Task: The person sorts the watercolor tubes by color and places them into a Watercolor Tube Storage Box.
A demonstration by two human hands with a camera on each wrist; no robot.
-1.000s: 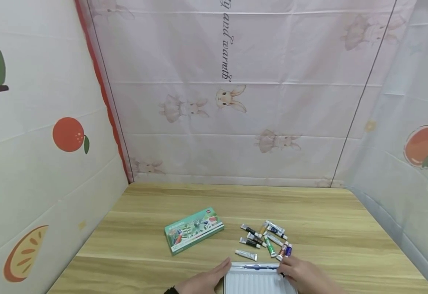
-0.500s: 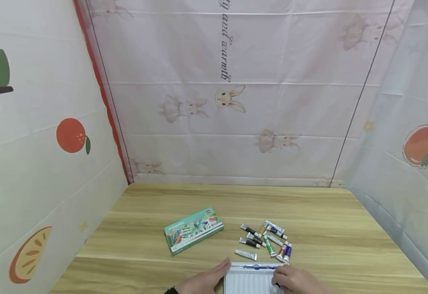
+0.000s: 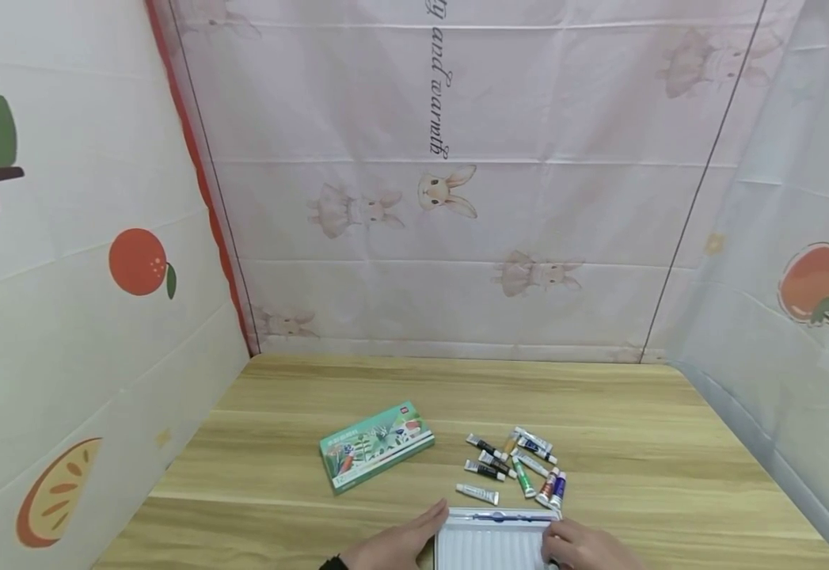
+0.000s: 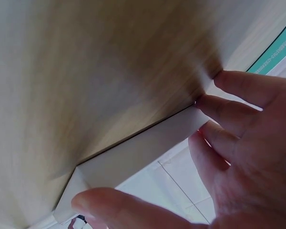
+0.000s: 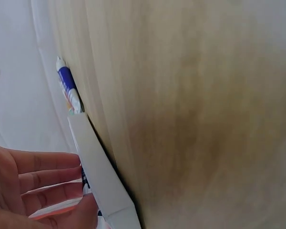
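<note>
A white plastic paint tray (image 3: 492,548) with ribbed compartments lies at the bottom edge of the head view. A blue-handled paintbrush (image 3: 498,518) lies in its far slot. My left hand (image 3: 396,546) rests against its left side; in the left wrist view nearly straight fingers (image 4: 238,90) and the thumb touch the tray's side wall (image 4: 138,152). Over the right end, my right hand (image 3: 585,546) pinches a small paint tube (image 5: 84,177). Only dark and white parts of that tube show between the fingertips and the tray wall; the rest is hidden.
Several loose paint tubes (image 3: 523,477) lie beyond the tray, among them a white one (image 3: 477,494) close to its far edge and a purple one (image 3: 558,491) near its right corner. A green paint box (image 3: 376,447) lies to the left. Printed cloth walls surround the table.
My right hand first moved inward and towards me from the tray's far right corner, then slightly right, holding the small tube. The purple tube came fully into view. My left hand stays put.
</note>
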